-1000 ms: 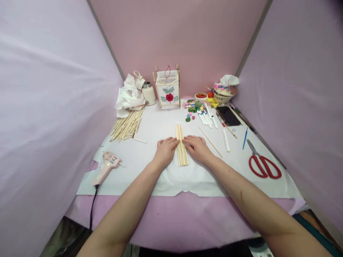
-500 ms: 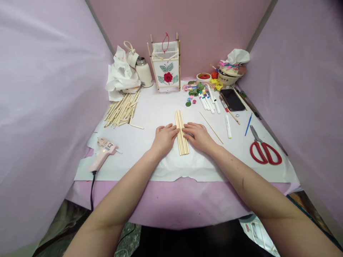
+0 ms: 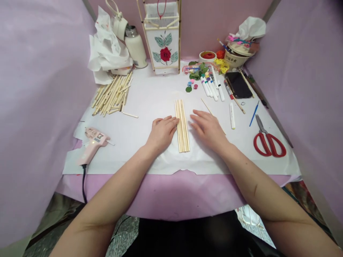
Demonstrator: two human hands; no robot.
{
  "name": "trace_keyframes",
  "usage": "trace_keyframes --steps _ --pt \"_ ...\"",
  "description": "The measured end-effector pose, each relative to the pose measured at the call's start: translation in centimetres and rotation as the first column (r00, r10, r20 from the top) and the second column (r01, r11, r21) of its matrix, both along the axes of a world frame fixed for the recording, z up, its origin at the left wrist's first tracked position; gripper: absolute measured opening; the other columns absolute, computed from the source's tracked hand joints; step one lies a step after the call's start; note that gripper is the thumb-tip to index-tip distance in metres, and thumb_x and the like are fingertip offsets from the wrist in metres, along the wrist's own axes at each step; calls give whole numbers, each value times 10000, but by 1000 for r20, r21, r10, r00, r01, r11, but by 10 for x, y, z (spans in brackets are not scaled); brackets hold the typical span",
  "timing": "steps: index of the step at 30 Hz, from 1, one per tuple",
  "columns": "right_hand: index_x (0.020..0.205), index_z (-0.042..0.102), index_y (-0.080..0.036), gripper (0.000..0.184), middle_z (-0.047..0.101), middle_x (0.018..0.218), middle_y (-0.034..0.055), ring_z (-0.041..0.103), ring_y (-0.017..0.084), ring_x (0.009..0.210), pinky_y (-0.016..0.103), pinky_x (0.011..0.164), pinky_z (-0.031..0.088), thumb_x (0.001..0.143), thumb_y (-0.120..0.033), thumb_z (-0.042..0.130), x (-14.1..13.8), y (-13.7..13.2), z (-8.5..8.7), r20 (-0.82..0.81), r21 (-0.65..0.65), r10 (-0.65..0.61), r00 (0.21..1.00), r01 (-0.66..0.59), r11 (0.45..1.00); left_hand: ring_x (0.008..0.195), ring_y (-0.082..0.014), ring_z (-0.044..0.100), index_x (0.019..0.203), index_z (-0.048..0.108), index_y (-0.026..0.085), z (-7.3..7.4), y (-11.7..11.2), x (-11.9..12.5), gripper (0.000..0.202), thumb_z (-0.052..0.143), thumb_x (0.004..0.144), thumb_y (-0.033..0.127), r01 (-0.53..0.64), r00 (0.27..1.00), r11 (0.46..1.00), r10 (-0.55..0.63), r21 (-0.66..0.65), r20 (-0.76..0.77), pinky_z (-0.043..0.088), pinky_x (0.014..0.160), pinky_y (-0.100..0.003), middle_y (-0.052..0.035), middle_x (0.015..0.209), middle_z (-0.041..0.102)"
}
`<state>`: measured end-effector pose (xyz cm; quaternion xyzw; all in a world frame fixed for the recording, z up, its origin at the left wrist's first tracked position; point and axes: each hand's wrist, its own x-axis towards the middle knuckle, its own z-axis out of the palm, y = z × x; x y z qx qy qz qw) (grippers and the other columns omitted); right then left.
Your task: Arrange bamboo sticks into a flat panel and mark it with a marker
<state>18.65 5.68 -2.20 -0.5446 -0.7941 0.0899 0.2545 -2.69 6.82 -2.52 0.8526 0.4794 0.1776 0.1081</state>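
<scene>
Sheet: white paper (image 3: pixel 128 162) over pink cloth (image 3: pixel 160 194), probably there to catch mess. Clock below: centred on stick row, 12 away from person.
Glue gun: pink one (image 3: pixel 92 144) lies on its side between 8 and 9 o'clock, tip aimed away from both hands, likely to keep it off the fingers.
Scissors: red-handled pair (image 3: pixel 270 144), 3 to 4 o'clock, handles toward the person, so easy to grab.
Left hand: left hand (image 3: pixel 162 134) at 9 o'clock, palm down, fingers close together, tips against the row's left edge. No grip, looks like a light stop to keep the sticks lined up.
Right hand: right hand (image 3: pixel 208 129) at 3 o'clock, fingers loosely spread, holding nothing, clear of the row.
Stick row: pale sticks (image 3: pixel 182 126) side by side, flat, ends toward 12 and 6, roughly level. Between the hands, touching left, just beside right.
Thin stick: lone one (image 3: pixel 206 105), 2 to 3 o'clock, partly hidden by right hand.
Stick pile: loose heap (image 3: pixel 112 94) at 10 o'clock, on the left hand's side, presumably spares.
Markers: capped bunch (image 3: pixel 210 89) at 1 o'clock, phone (image 3: pixel 239 85) at 2; seemingly parked out of the work spot.
Lantern-like frame: rose-panelled (image 3: pixel 152 59), between 11 and 12, standing upright at the back, maybe as reference.
</scene>
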Motion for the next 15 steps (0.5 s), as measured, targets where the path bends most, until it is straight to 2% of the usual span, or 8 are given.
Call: trace_keyframes --steps 2,5,7,11,13,15 --pt "1213 612 -171 360 587 1294 131 495 291 1203 472 1001 372 942 -300 413 17 1 5 22 35 -129 991 128 991 1289 -206 473 1292 518 220 2 0 0 374 371 953 164 -2 1000 1000 2 -25 3 278 1034 -405 -53 1334 583" --pt "1162 620 -121 366 606 1162 190 511 338 1097 492 903 409 900 -331 475 42 4 5 121 73 -341 932 334 940 1287 -204 475 1306 489 207 3 0 0 394 369 938 136 -8 1000 999 8 -38 14 279 1038 -400 -55 1320 591" --pt "1077 638 -108 343 614 1051 192 524 341 1015 477 829 432 874 -351 506 52 7 0 198 53 -409 891 407 912 1289 -204 473 1315 474 200 1 1 0 399 365 936 138 -13 1000 999 14 -44 12 279 1042 -400 -62 1317 592" --pt "860 631 -148 209 615 862 144 543 291 866 429 746 441 877 -260 455 55 12 -7 230 -40 -392 891 411 911 1277 -200 483 1333 445 190 -1 3 -1 417 351 932 131 -9 999 1000 10 -24 34 298 1037 -398 -77 1315 587" --pt "823 609 -171 194 614 845 131 541 274 841 414 736 433 881 -225 432 50 9 0 180 -31 -373 910 384 923 1270 -199 485 1325 447 192 2 1 -4 413 346 930 129 -33 994 997 25 68 109 308 1036 -395 -80 1319 577" --pt "817 591 -189 172 616 851 112 541 258 840 390 727 426 888 -227 439 43 1 14 130 -39 -295 947 302 953 1284 -225 463 1303 466 217 9 -6 -9 393 375 926 155 -91 980 973 51 211 191 301 1041 -418 -79 1341 550"
